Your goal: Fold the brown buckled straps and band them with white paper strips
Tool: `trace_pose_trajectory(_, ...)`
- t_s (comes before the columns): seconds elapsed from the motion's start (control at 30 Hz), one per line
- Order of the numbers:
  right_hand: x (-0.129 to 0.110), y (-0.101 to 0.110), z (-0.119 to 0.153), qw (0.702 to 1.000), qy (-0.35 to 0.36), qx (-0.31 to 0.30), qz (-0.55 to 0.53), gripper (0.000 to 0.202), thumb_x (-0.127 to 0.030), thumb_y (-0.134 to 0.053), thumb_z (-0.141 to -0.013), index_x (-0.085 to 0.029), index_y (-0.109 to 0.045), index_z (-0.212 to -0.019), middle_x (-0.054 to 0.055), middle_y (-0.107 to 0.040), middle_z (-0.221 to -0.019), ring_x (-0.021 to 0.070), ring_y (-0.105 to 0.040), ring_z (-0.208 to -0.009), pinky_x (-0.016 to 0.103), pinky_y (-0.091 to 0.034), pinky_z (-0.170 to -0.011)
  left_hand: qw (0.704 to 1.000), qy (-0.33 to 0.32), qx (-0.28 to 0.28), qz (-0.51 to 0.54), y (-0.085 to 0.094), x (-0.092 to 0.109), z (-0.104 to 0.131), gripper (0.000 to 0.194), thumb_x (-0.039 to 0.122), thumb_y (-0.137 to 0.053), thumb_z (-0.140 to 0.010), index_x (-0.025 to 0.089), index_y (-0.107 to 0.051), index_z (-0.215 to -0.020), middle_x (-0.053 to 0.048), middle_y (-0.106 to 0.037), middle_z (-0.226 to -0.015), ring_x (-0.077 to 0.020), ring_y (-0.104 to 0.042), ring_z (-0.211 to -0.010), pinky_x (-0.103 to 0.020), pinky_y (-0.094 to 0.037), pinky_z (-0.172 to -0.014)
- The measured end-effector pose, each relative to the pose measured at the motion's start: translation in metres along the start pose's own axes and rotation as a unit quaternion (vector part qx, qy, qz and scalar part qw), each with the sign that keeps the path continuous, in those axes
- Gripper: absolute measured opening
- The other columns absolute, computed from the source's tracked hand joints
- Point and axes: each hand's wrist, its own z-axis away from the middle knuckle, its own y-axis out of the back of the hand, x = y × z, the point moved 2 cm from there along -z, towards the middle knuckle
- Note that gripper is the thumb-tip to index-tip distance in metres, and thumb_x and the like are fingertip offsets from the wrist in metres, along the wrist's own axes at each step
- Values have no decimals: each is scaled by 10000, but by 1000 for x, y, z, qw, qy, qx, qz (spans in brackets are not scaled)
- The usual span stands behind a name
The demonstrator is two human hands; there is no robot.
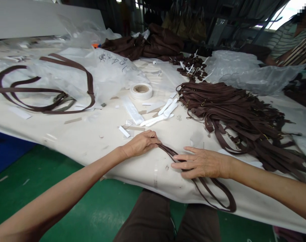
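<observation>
Near the front edge of the table, my left hand (145, 143) pinches one end of a folded brown strap (168, 150). My right hand (199, 162) lies over the same strap with its fingers spread and stretched out. Beyond it, the strap's loop (229, 198) hangs down at the table edge. Part of the strap is hidden under my right palm. Just past my left hand lie several white plastic strips (160, 116) and a small white paper piece (124, 131).
A large pile of brown straps (225, 107) with metal clips lies at right. A white tape roll (141, 91) sits mid-table, with loose straps (89, 84) and a plastic bag (110, 72) at left. Brown material (153, 43) is heaped behind. Another person (281, 43) is at far right.
</observation>
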Motion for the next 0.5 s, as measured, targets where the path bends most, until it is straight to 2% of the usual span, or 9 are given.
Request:
trace_pose_trajectory(0.07, 4, -3, -1, 1000, 0, 1, -16, 211, -126, -473, -989, -209, -650, -908, 51, -670, -1185, 177, -429, -1361, 433, -289, -1146, 1000, 5, -5, 6, 0, 1, -1, 358, 330, -382, -1025, 196, -694, -1138, -69, -604, -949, -181, -576, -900, -265, -457, -879)
trace_pose_trajectory(0.1, 6, -5, -2, 1000, -15, 3, -15, 222, -117, -476, -984, -203, -631, -851, 43, -685, -1037, 166, -497, -1272, 428, -277, -1152, 1000, 8, -7, 8, 0, 2, -2, 350, 325, -389, -1022, 195, -695, -1129, -67, -603, -937, -181, -575, -890, -266, -457, -873)
trace_pose_trajectory(0.17, 9, -12, -5, 997, -68, 19, 11, 255, -107, -449, -989, -204, -603, -811, 5, -631, -817, 151, -581, -998, 458, -244, -1163, 1000, 19, -5, 12, 0, 4, -5, 327, 311, -407, -1014, 190, -699, -1097, -63, -599, -918, -182, -574, -871, -269, -459, -861)
trace_pose_trajectory(0.2, 9, -16, -8, 994, -103, 36, 31, 271, -112, -429, -997, -205, -595, -805, -11, -595, -758, 145, -565, -867, 480, -228, -1165, 1000, 24, -3, 12, 0, 5, -6, 315, 304, -415, -1009, 188, -699, -1079, -60, -598, -913, -182, -573, -865, -269, -460, -854)
trace_pose_trajectory(0.3, 3, -30, -18, 969, -207, 110, 83, 271, -190, -415, -1017, -204, -600, -819, -19, -540, -709, 145, -484, -721, 497, -223, -1155, 999, 32, -9, 10, -2, 8, -10, 282, 289, -437, -998, 188, -698, -1036, -52, -595, -910, -179, -574, -859, -260, -457, -838)
trace_pose_trajectory(0.4, -7, -43, -28, 932, -297, 179, 108, 233, -221, -426, -1014, -194, -632, -908, 0, -540, -722, 161, -488, -736, 470, -261, -1128, 999, 39, -22, 15, -1, 9, -13, 248, 275, -470, -984, 196, -701, -1025, -41, -591, -904, -175, -578, -862, -248, -453, -830)
trace_pose_trajectory(0.5, -16, -55, -34, 898, -378, 204, 92, 231, -167, -422, -999, -196, -641, -929, 30, -582, -803, 176, -521, -781, 434, -328, -1071, 998, 53, -31, 23, 1, 10, -15, 225, 255, -497, -969, 202, -707, -1032, -36, -591, -905, -174, -586, -861, -247, -455, -824)
